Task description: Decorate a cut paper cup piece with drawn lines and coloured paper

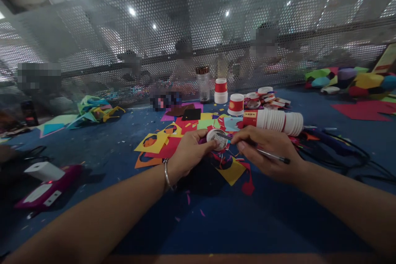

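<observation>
My left hand (pixel 192 148), with a bangle at the wrist, is closed on a small white round piece (pixel 215 136). The piece has a raised rim and looks like the bottom of a paper cup; dark marks show on its face. A pen (pixel 268 155) is pinched in my right hand (pixel 266 144), its tip end over the white piece. I cannot tell whether the tip touches it. Around and under my hands lie yellow paper sheets (pixel 152 141) with round holes cut out, red paper (pixel 168 148) and small scraps.
A stack of paper cups (pixel 272 120) lies sideways beyond my right hand. More cups (pixel 220 90) stand near a clear bottle (pixel 203 86). Black cables (pixel 346 161) run at the right. A magenta power strip (pixel 66 177) with a white plug sits left. A perforated metal screen (pixel 167 29) rises behind.
</observation>
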`<state>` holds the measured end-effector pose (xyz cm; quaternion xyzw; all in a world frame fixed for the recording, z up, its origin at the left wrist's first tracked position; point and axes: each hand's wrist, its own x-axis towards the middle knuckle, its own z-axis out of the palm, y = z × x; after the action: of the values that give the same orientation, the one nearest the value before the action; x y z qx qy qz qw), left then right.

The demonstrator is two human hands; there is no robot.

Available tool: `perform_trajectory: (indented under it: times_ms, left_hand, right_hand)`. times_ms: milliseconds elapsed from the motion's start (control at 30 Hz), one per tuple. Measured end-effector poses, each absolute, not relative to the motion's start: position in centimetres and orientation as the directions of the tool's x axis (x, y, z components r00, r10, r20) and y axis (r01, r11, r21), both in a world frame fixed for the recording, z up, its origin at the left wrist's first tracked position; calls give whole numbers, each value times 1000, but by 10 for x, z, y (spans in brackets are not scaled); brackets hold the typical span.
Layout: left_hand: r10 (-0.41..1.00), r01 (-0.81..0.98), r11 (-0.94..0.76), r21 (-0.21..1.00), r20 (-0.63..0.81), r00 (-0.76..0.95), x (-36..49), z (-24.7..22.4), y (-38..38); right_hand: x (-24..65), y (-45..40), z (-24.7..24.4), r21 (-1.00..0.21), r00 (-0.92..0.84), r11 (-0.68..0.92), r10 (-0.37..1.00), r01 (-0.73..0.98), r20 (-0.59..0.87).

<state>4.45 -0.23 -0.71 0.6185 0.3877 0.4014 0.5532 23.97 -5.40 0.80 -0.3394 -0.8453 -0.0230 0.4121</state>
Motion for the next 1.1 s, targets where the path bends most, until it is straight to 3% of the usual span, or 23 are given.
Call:
perform_trajectory:
  times_ms: [767,1100]
  left_hand:
    - [920,-84,17,996,17,390,47,-10,-1]
    - [923,-66,-15,998,40,384,45,-12,0]
  right_hand:
    - [241,-52,6,-222,-430,775,537,592,726]
    - [239,-52,9,-218,-431,786,522,579,736]
